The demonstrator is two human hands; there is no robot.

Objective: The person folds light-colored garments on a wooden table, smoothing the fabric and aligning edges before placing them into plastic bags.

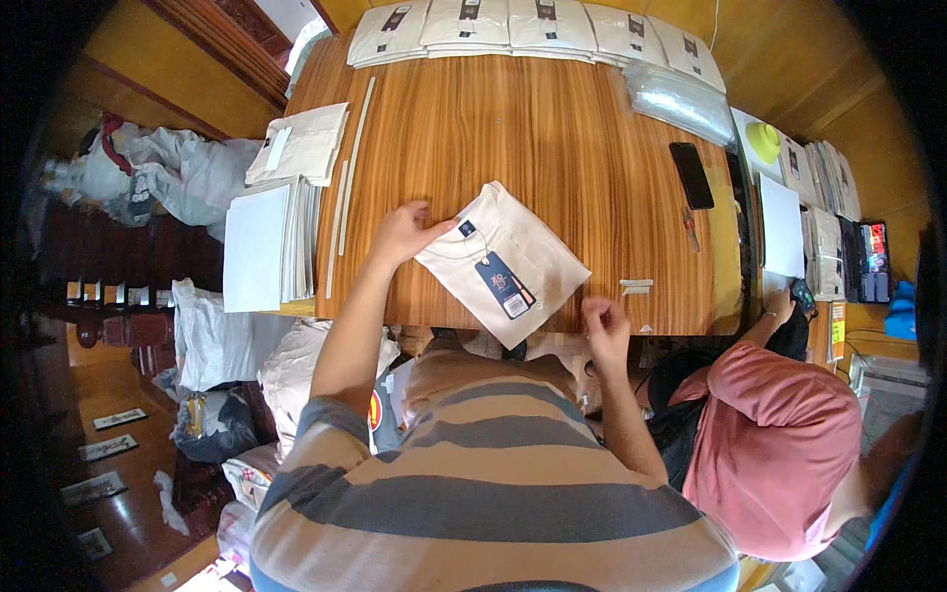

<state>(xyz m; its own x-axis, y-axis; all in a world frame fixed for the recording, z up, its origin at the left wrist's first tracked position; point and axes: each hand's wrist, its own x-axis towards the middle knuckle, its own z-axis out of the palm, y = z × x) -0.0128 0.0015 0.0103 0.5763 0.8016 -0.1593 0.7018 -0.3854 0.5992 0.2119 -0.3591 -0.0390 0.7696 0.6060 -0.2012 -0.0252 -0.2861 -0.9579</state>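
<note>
A folded cream T-shirt (538,261) lies slantwise on the table, its lower corner reaching past the front edge. A dark neck label shows at its collar, and a navy hang tag (506,284) on a cord rests on its front. At the collar's left side is my left hand (402,233), thumb stretched to the shirt's edge and fingers apart from it. Just beyond the shirt's right corner hovers my right hand (606,328), its fingers curled together; whether anything small is between them is hidden.
Folded tagged shirts (464,28) line the far edge, beside clear plastic bags (681,102). White sheets (264,247) are stacked at left near long thin strips (345,187). A phone (692,176) and small cutter (691,232) lie right. A co-worker in pink (779,444) sits close at right.
</note>
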